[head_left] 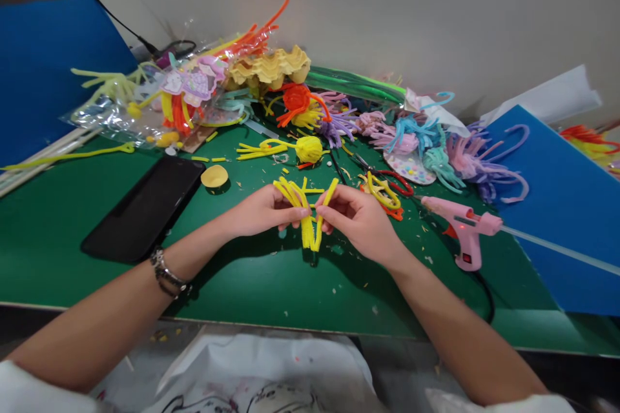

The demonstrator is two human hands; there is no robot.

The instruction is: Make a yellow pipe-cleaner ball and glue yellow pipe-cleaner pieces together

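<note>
Yellow pipe cleaners (307,232) are held upright between both hands, above the green table. My left hand (268,210) pinches a bunch of several yellow strands that fan out at the top. In my right hand (349,216), thumb and fingers close on one yellow pipe cleaner (331,190), bent at its lower end near the bunch. Just beyond the hands lies a yellow ball-shaped piece (309,150) with yellow stems (256,151) to its left.
A black phone (145,206) and small yellow cup (214,177) lie left. Red-handled scissors (400,184) and a pink glue gun (465,229) are right. Colourful pipe-cleaner pieces (409,135), an egg carton (271,69) and blue boards (562,206) stand behind and beside.
</note>
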